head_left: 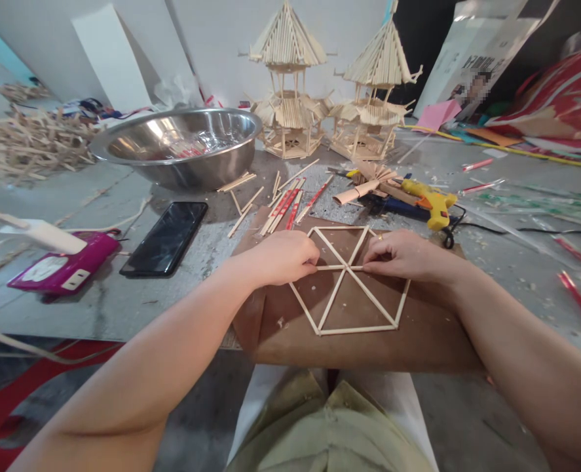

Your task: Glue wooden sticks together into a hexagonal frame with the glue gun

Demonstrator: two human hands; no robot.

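A six-sided frame of pale sticks (359, 330) with spokes meeting at its centre lies flat on a brown sheet (290, 347). My left hand (290, 257) is closed in a pinch on the left part of the horizontal spoke, covering the frame's left corner. On the other side, my right hand (393, 255) pinches the same spoke just right of the centre, its fingers curled together. Between the two hands the middle of the spoke and the crossing point show.
Behind stand two stick pagodas (290, 111) (371, 118), a steel bowl (147, 160) and loose sticks (283, 203). A black phone (166, 239) and purple power strip (67, 265) lie left. A yellow glue gun (432, 203) with its cable lies behind my right hand.
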